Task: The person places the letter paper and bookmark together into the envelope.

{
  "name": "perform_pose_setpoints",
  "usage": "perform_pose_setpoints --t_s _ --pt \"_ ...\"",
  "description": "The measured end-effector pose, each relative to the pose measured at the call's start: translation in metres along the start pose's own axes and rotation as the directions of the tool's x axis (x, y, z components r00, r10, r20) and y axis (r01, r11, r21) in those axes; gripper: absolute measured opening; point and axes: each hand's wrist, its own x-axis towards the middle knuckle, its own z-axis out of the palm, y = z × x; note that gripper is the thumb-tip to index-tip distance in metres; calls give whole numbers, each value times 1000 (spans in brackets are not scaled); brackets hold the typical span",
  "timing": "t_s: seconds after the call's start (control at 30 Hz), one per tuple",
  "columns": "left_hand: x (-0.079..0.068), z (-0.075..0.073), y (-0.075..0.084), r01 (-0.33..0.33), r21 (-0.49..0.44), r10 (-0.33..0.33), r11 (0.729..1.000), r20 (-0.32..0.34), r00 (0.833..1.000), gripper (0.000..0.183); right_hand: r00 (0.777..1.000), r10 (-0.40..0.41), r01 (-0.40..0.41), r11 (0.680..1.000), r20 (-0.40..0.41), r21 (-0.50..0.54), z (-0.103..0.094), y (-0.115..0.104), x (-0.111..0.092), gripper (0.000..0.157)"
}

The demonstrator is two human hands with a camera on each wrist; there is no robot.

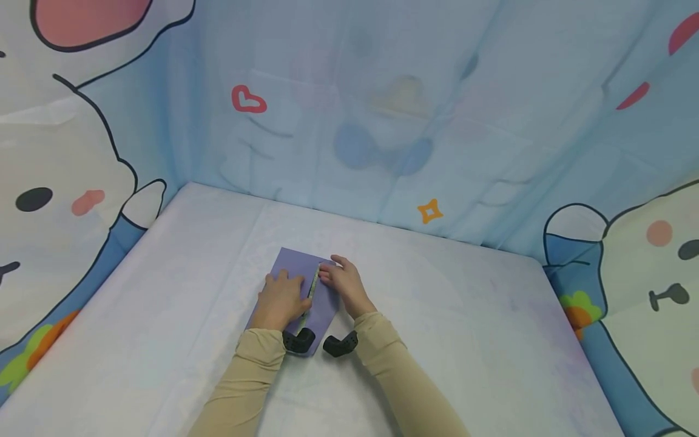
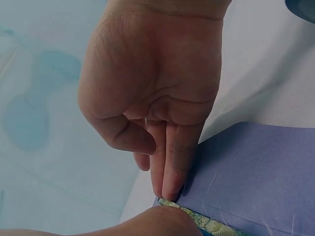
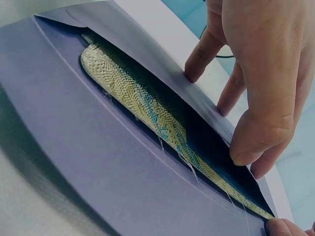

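A purple envelope [image 1: 292, 267] lies flat on the white table, its mouth facing right. Inside it sits a woven strip of green, yellow and blue cloth [image 3: 147, 105], with loose threads at its edge; the cloth [image 1: 314, 283] shows as a thin line between my hands. My left hand [image 1: 284, 291] rests on the envelope body, its straight fingers [image 2: 170, 167] pressing down by the opening. My right hand [image 1: 333, 276] pinches the envelope flap [image 3: 147, 54], thumb [image 3: 256, 140] inside and fingers behind it, holding the mouth open.
The table [image 1: 464, 315] is covered in white cloth and walled on three sides by a blue cartoon backdrop [image 1: 382, 121]. Black wrist cameras [image 1: 298, 340] sit on both beige sleeves near the envelope's near end.
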Motion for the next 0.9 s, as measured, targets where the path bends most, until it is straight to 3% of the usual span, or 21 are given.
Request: perform_pose_setpoints --t_s 0.9 --pt "-1 -2 1 17 -9 -17 1000 14 1000 50 999 20 -21 1000 44 21 1 1 -4 52"
